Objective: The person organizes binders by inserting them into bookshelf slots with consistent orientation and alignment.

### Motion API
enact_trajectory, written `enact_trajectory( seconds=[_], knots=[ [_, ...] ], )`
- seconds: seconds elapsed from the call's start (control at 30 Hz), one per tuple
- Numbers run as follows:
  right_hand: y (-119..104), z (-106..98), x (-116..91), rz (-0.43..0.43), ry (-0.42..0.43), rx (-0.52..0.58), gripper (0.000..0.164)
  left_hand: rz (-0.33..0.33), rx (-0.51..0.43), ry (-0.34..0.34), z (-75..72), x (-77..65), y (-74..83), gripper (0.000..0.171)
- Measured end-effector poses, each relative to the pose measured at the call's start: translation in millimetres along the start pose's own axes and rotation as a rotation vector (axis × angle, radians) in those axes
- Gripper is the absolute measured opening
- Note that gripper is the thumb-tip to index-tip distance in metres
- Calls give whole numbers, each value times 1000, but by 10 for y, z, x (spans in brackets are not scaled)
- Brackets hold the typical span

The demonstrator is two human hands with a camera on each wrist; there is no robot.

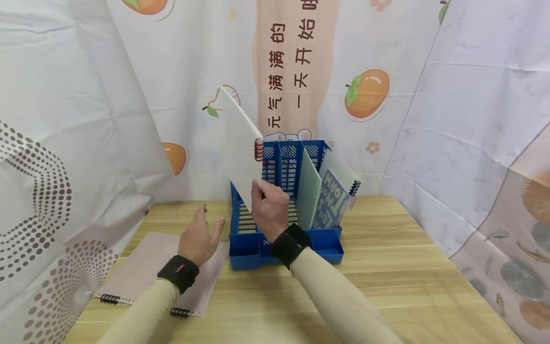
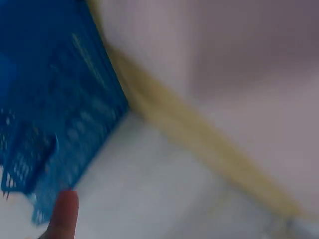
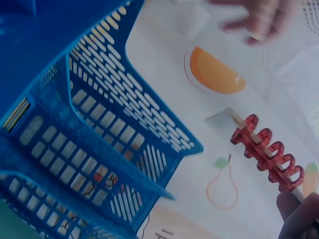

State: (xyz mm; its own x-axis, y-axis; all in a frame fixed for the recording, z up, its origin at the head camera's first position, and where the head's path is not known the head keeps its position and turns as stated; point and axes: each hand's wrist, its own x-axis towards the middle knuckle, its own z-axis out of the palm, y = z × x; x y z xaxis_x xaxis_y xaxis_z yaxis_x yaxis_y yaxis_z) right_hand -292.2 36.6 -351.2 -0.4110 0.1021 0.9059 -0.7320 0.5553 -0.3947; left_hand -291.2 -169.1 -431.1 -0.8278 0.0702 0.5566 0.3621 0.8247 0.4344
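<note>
My right hand [image 1: 271,208] grips a white notebook [image 1: 238,148] by its lower edge and holds it up, tilted, over the left side of a blue file rack [image 1: 245,258]. Red binding rings [image 3: 266,154] run along its edge in the right wrist view. With fingers extended and nothing in them, my left hand [image 1: 198,241] hovers left of the rack. Beneath it a pale pink notebook [image 1: 143,263] with black rings lies flat on the table, partly hidden by the left arm. In the left wrist view only a fingertip [image 2: 65,211] shows, and the picture is blurred.
A pale green notebook [image 1: 308,191] and one with a blue lettered cover [image 1: 333,198] stand in the rack's right part. Small trays [image 1: 328,253] line the rack's front. Behind the wooden table [image 1: 378,286] hangs a printed curtain [image 1: 193,62].
</note>
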Motion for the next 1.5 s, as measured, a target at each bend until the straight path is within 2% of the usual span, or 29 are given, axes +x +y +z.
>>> enact_trajectory(
  seconds=[0.1,0.23,0.47,0.83,1.13,1.5],
  knots=[
    [51,-81,33,3,46,2,39,-124,-59,-129,163,7,108,73],
    [115,-184,74,-19,108,0,39,-165,-67,-201,335,44,171,73],
    [245,-383,119,-75,207,-35,42,-149,-25,-229,484,98,183,54],
    [425,-612,143,-19,337,-98,47,-167,-42,-233,514,138,194,37],
    [588,-679,44,-76,300,-243,43,-190,-45,-239,511,161,173,36],
    [798,-669,-229,-26,216,-339,37,-175,-36,-234,512,158,174,34]
  ],
)
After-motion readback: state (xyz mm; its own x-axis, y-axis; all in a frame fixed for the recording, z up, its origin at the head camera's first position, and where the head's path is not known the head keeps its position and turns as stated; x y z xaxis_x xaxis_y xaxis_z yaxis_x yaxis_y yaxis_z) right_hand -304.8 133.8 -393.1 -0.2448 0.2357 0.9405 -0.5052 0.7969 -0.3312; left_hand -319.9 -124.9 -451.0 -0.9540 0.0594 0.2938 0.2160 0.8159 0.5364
